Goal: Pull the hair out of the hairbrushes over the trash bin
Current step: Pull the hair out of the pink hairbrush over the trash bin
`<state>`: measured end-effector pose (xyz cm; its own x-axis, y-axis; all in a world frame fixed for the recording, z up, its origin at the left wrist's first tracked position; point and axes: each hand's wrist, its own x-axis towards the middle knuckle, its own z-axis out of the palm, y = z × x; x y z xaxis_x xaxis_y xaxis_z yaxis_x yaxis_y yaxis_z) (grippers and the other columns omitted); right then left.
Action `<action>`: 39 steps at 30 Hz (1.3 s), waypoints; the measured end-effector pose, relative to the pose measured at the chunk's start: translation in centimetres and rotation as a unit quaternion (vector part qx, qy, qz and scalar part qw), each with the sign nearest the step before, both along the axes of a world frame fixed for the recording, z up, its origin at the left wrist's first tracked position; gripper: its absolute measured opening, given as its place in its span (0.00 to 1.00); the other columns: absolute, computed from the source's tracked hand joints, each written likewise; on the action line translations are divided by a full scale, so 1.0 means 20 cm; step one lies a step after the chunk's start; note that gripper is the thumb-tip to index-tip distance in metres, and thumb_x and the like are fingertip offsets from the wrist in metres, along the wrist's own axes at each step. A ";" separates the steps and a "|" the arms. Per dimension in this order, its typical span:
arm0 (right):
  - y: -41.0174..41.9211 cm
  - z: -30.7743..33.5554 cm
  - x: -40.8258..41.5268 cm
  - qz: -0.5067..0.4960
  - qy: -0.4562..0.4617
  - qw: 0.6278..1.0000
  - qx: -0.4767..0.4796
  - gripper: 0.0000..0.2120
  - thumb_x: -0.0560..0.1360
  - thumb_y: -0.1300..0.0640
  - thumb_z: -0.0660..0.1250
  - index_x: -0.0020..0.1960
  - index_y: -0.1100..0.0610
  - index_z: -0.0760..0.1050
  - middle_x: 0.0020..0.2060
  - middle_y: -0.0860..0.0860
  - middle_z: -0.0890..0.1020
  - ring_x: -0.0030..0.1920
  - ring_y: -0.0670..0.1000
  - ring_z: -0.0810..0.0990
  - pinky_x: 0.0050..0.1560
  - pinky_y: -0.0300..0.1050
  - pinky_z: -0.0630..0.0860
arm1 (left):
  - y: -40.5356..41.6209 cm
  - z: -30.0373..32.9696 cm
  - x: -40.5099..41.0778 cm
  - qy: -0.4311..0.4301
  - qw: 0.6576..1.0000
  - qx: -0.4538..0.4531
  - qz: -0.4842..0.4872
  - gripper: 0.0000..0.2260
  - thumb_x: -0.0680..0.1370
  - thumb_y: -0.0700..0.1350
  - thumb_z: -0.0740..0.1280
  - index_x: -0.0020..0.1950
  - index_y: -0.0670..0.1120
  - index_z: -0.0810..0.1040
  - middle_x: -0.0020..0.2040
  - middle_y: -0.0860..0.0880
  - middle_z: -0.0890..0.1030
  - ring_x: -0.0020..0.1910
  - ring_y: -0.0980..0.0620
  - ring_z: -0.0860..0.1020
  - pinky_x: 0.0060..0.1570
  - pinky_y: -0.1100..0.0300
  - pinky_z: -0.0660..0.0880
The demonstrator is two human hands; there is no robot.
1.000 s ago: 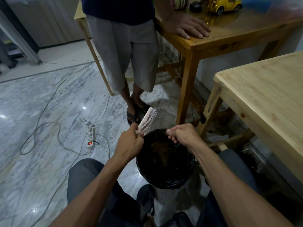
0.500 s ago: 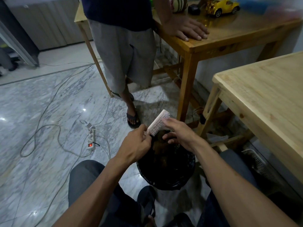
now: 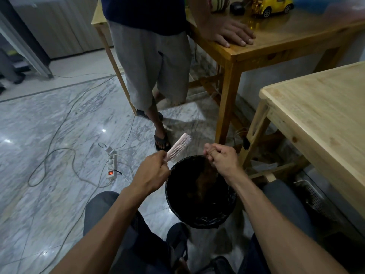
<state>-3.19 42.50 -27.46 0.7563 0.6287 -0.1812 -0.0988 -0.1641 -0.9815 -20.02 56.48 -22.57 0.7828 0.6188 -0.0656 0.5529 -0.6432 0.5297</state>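
A pale pink hairbrush (image 3: 179, 147) points up and to the right, its handle gripped in my left hand (image 3: 153, 171) at the bin's left rim. My right hand (image 3: 221, 158) hovers over the bin's far rim with thumb and fingers pinched together; whether hair is between them is too dim to tell. The round trash bin (image 3: 230, 208) has a black liner and stands on the floor between my knees. Brownish hair lies inside it.
A person in grey shorts (image 3: 150, 76) stands just beyond the bin, a hand resting on a wooden table (image 3: 272, 44). A lighter wooden table (image 3: 320, 119) is at right. A power strip (image 3: 111, 165) and cables lie on the marble floor at left.
My right hand reached to the brush bristles half a second ago, then drew back to the right over the bin with fingers pinched. The brush stayed in my left hand.
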 end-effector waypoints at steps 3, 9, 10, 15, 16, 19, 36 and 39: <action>-0.04 -0.01 0.01 -0.015 0.043 0.999 -0.015 0.14 0.83 0.55 0.66 0.41 0.56 0.82 0.28 0.45 0.77 0.29 0.44 0.72 0.27 0.32 0.68 | 0.04 -0.04 -0.03 0.024 0.999 -0.004 0.033 0.07 0.79 0.37 0.59 0.53 0.40 0.76 0.39 0.46 0.76 0.35 0.45 0.73 0.30 0.55 0.62; -0.05 0.00 -0.07 0.218 0.023 0.942 -0.255 0.30 0.82 0.69 0.56 0.82 0.54 0.61 0.79 0.55 0.66 0.44 0.53 0.88 0.39 0.45 0.84 | -0.01 -0.03 -0.01 -0.013 0.994 -0.095 0.056 0.07 0.79 0.38 0.59 0.53 0.44 0.75 0.39 0.43 0.80 0.33 0.46 0.75 0.34 0.51 0.72; -0.04 0.01 -0.07 0.208 0.001 0.938 -0.276 0.32 0.80 0.71 0.55 0.82 0.53 0.62 0.80 0.55 0.65 0.44 0.54 0.89 0.41 0.47 0.85 | -0.02 -0.02 -0.01 -0.019 0.992 -0.108 0.056 0.07 0.79 0.39 0.59 0.53 0.44 0.75 0.39 0.44 0.79 0.32 0.46 0.75 0.34 0.50 0.73; -0.05 0.08 -0.02 0.074 -0.121 0.949 -0.280 0.07 0.77 0.59 0.74 0.55 0.56 0.86 0.44 0.53 0.89 0.30 0.47 0.86 0.37 0.44 0.84 | -0.03 0.00 0.01 -0.025 0.984 -0.161 0.067 0.08 0.78 0.38 0.58 0.55 0.42 0.75 0.40 0.42 0.79 0.33 0.45 0.75 0.34 0.50 0.73; -0.05 0.11 -0.02 0.065 -0.144 0.946 -0.283 0.07 0.76 0.51 0.75 0.49 0.55 0.87 0.36 0.51 0.88 0.31 0.46 0.85 0.38 0.44 0.83 | -0.04 0.01 0.02 -0.029 0.979 -0.186 0.078 0.08 0.77 0.37 0.58 0.54 0.42 0.75 0.40 0.41 0.79 0.33 0.44 0.74 0.34 0.50 0.72; -0.03 0.16 -0.01 0.075 -0.107 0.957 -0.257 0.23 0.78 0.34 0.65 0.51 0.52 0.86 0.43 0.47 0.88 0.46 0.46 0.84 0.51 0.47 0.79 | -0.06 0.02 0.03 -0.048 0.956 -0.269 0.104 0.07 0.73 0.35 0.59 0.47 0.40 0.75 0.35 0.40 0.77 0.31 0.45 0.73 0.32 0.52 0.69; -0.01 0.60 0.13 -0.078 0.083 0.993 0.025 0.06 0.78 0.59 0.73 0.53 0.61 0.82 0.41 0.59 0.88 0.35 0.51 0.87 0.34 0.40 0.83 | -0.15 0.32 0.19 -0.108 0.988 -0.105 -0.033 0.12 0.76 0.48 0.70 0.58 0.46 0.80 0.45 0.48 0.85 0.37 0.48 0.83 0.41 0.45 0.83; -0.07 0.75 0.17 -0.103 0.064 0.992 0.042 0.05 0.79 0.60 0.72 0.51 0.62 0.82 0.36 0.57 0.88 0.33 0.50 0.87 0.33 0.40 0.84 | -0.19 0.46 0.26 -0.140 0.986 -0.068 -0.054 0.10 0.77 0.47 0.71 0.57 0.45 0.82 0.45 0.47 0.85 0.40 0.46 0.84 0.43 0.44 0.83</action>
<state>0.18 41.04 -12.37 0.8445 0.4796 -0.2383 -0.2471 -0.0459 -0.9679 -14.82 52.63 -13.41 0.8432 0.5306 0.0866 0.3037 -0.6030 0.7377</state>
